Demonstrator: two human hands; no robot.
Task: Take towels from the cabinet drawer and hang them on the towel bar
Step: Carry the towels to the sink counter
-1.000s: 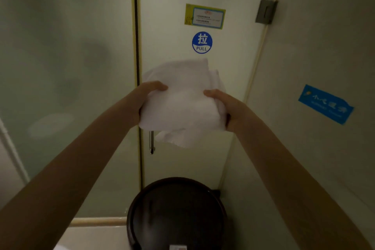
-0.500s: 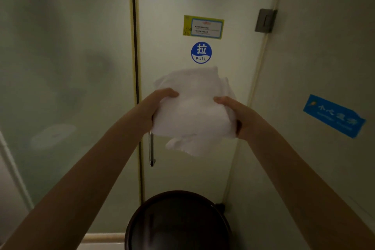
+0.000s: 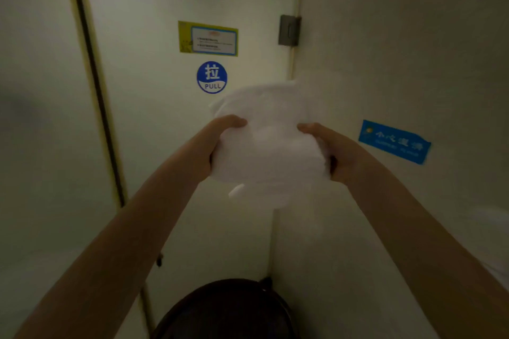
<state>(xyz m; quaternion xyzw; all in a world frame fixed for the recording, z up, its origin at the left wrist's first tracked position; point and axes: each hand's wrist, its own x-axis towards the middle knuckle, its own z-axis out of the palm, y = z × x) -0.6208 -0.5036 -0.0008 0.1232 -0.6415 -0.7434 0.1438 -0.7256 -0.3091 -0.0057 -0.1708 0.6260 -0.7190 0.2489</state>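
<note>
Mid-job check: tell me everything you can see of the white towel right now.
The white towel is a soft, bunched cloth, blurred in this frame, held in the air just below and right of the PULL sticker. The left hand grips its left side and the right hand its right side. A loose fold hangs below.

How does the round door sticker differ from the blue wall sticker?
The round sticker is a circle reading PULL, on the door; the wall sticker is a long tilted strip, its text too blurred to read. Both are blue with pale lettering.
</note>
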